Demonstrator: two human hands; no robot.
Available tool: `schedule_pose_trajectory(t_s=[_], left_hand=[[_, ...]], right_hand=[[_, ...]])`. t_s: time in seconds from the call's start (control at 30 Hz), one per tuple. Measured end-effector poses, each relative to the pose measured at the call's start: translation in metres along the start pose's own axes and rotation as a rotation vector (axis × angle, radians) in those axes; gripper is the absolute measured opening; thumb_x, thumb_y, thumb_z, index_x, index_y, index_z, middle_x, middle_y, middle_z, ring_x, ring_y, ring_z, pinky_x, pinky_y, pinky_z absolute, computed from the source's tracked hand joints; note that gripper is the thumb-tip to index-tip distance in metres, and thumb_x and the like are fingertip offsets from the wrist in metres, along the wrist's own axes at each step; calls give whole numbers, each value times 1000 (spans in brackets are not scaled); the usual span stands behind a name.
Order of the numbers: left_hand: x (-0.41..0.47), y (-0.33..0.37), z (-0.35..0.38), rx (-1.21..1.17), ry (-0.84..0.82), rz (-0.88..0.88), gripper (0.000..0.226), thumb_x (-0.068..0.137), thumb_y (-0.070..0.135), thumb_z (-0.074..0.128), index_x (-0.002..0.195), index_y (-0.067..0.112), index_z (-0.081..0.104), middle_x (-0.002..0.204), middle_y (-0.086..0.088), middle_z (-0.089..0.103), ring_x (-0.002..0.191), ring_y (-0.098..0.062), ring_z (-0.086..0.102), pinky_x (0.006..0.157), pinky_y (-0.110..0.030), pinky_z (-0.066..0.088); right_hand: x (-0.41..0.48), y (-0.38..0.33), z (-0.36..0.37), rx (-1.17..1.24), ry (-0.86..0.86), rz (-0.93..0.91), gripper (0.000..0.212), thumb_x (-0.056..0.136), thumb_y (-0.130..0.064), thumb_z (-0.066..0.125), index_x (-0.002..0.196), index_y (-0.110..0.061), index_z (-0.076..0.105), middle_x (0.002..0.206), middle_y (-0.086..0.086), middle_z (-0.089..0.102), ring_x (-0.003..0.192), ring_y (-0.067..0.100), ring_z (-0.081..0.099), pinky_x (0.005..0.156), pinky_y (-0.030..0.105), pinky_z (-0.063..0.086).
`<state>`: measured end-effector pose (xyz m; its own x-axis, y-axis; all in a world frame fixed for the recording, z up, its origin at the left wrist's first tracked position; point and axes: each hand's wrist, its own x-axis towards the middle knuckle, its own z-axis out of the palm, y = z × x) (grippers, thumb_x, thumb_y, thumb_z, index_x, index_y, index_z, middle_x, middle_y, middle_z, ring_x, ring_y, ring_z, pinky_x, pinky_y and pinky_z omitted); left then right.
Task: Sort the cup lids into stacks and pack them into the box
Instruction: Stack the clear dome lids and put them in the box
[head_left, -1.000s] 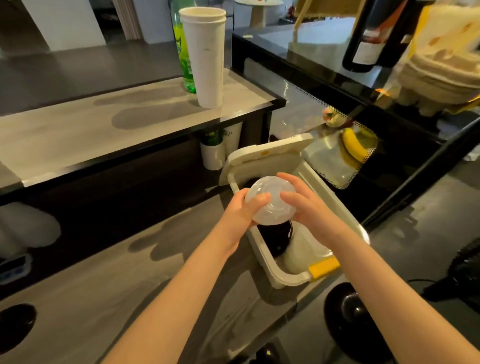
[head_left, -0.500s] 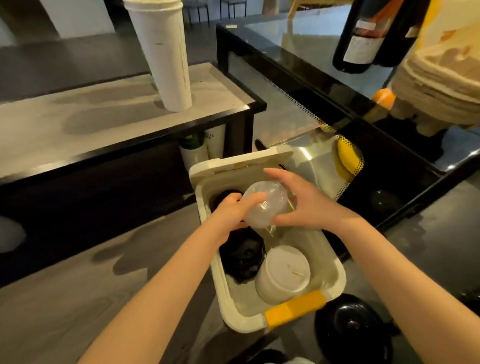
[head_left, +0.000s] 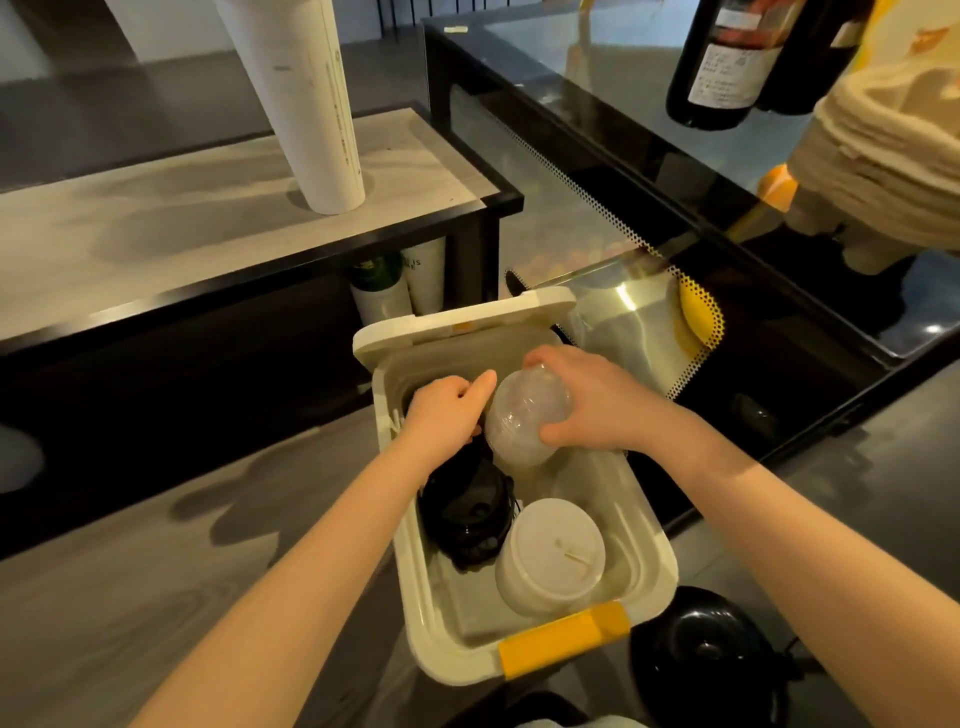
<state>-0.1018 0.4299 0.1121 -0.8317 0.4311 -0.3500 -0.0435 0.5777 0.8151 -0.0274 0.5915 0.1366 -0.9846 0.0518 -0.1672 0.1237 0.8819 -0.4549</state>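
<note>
A cream box (head_left: 652, 561) with a yellow latch stands open on the grey counter, its lid tipped up at the far end. Inside lie a stack of black lids (head_left: 467, 514) on the left and a stack of white lids (head_left: 550, 558) at the near right. My right hand (head_left: 592, 402) grips a stack of clear domed lids (head_left: 524, 415), tilted, low inside the far right of the box. My left hand (head_left: 449, 402) reaches into the far left of the box with curled fingers and its thumb against the clear stack; what the fingers touch is hidden.
A tall stack of white cups (head_left: 306, 104) stands on the raised shelf (head_left: 156, 228). Black lids (head_left: 706, 649) lie on the counter right of the box. A glass display case (head_left: 597, 171) with dark bottles (head_left: 727, 62) and a pile of paper trays (head_left: 893, 150) rises at the right.
Both hands have lowered the clear lid stack from above the box down into its far end. The view has tilted downward and closer to the box.
</note>
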Motion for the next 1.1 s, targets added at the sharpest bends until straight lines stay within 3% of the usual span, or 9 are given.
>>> schedule_pose_trajectory(t_s=[0.13,0.23,0.3,0.47,0.57,0.63,0.77,0.93,1.1], left_hand=[[-6,-10,-15,319,224,253,21,92,27,52,88,12,65,83,-2,60,79,-16,57,70,-28,45],[0,-24,-17,744,65,311,33,92,31,50,121,19,61,125,1,55,118,-20,45,95,-32,38],[3,-29,-15,906,4,302,40,93,35,48,131,23,54,138,3,48,127,-21,38,102,-37,34],[4,-31,-13,965,3,323,43,94,34,48,135,23,49,141,1,45,129,-21,39,105,-39,31],[4,-32,-13,960,9,329,44,93,34,50,134,20,49,138,-1,47,127,-21,41,104,-38,32],[2,-33,-13,806,59,351,41,92,30,52,130,17,52,132,-3,51,123,-21,45,101,-34,36],[-10,-24,-13,184,222,219,28,92,29,54,114,12,61,110,-2,60,99,-14,57,86,-25,45],[-16,-8,-2,-688,-165,-112,31,94,39,50,108,15,64,100,-4,72,90,-17,68,81,-33,55],[-18,-9,-4,-971,-147,-157,24,96,19,48,112,8,62,106,-12,70,92,-21,68,74,-32,57]], right_hand=[[7,-2,5,-173,-30,-72,64,70,-35,70,126,-24,40,113,-4,48,97,18,52,78,32,48],[16,-6,15,-328,-96,-113,56,71,-35,69,118,-20,42,99,-2,45,88,21,52,67,31,44],[20,-8,24,-391,-174,-91,55,75,-35,70,118,-18,40,100,1,44,90,23,54,67,32,45],[38,-14,35,-400,-334,18,70,80,-23,68,137,-15,28,120,8,45,105,27,54,78,33,47],[47,-18,27,-341,-347,63,66,78,-16,68,133,-13,31,119,10,46,108,28,52,82,35,50],[45,-18,15,-278,-318,66,63,77,-14,69,130,-12,35,117,9,47,106,26,52,80,34,50],[26,-17,-9,-29,-166,56,68,72,-16,72,130,-24,37,116,-3,46,96,19,53,73,30,51],[7,-26,-12,147,-75,-20,64,66,-21,75,120,-32,43,108,-7,50,94,14,55,74,30,54],[8,-26,-4,178,-48,-67,74,68,-29,78,131,-31,40,120,-8,51,108,12,52,89,31,50]])
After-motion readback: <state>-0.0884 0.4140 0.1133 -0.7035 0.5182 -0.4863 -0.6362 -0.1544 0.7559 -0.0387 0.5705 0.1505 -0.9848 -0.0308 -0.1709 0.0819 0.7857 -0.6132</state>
